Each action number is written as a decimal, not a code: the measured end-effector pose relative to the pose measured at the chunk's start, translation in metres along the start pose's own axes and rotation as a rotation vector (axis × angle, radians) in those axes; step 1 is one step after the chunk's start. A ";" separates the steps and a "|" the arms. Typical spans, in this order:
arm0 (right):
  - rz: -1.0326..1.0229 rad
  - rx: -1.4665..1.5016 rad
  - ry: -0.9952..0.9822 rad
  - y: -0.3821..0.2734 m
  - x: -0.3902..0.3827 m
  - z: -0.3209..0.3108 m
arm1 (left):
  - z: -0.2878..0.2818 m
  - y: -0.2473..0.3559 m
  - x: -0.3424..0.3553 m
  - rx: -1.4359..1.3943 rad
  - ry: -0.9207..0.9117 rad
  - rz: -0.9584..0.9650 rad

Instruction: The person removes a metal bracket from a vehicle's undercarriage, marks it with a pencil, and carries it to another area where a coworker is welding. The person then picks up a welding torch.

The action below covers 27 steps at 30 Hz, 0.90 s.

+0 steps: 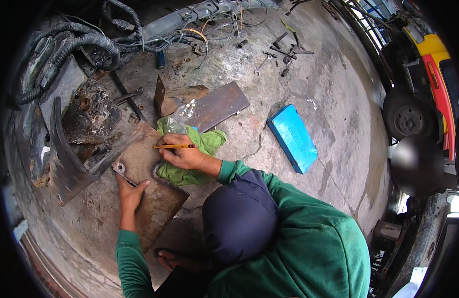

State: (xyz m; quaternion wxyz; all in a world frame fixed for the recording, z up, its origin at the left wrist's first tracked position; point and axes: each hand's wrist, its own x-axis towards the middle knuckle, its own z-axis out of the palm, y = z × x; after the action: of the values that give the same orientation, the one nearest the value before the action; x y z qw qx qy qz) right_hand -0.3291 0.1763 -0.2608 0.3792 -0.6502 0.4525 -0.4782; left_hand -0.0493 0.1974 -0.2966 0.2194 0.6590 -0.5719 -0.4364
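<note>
Neither my left hand nor my right hand is in view. Below me a person in a green long-sleeved top and dark cap (239, 218) crouches over a rusty steel plate (162, 208). That person's right hand (184, 156) grips a yellow-orange pencil (175, 146) over the plate. The person's left hand (130, 194) rests at the plate's left edge, thumb spread, beside a round hole (121, 167). A green cloth (209, 144) lies under and beside the right hand. Touching the cloth is a clear plastic bag (177, 121) with small metal-looking pieces.
A flat brown metal plate (222, 104) lies beyond the cloth. Right of it sits a blue case (293, 139) on concrete. Several tools (287, 52) lie farther off. Corrugated hoses (97, 42) and a curved metal bracket (65, 154) stand left. A vehicle wheel (408, 118) is far right.
</note>
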 end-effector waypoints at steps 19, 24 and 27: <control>-0.045 -0.123 0.036 0.002 0.002 0.008 | -0.012 0.011 0.000 0.236 -0.045 -0.076; -0.009 -0.103 0.027 0.003 0.002 0.007 | -0.012 0.015 0.001 0.221 -0.060 -0.094; -0.011 -0.110 0.027 0.004 0.002 0.008 | -0.012 0.017 0.000 0.228 -0.063 -0.119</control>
State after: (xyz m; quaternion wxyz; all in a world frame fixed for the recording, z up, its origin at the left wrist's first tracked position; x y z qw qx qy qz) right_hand -0.3226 0.1738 -0.2662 0.3341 -0.6662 0.4795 -0.4633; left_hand -0.0487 0.1902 -0.2767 0.0985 0.6983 -0.5845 -0.4012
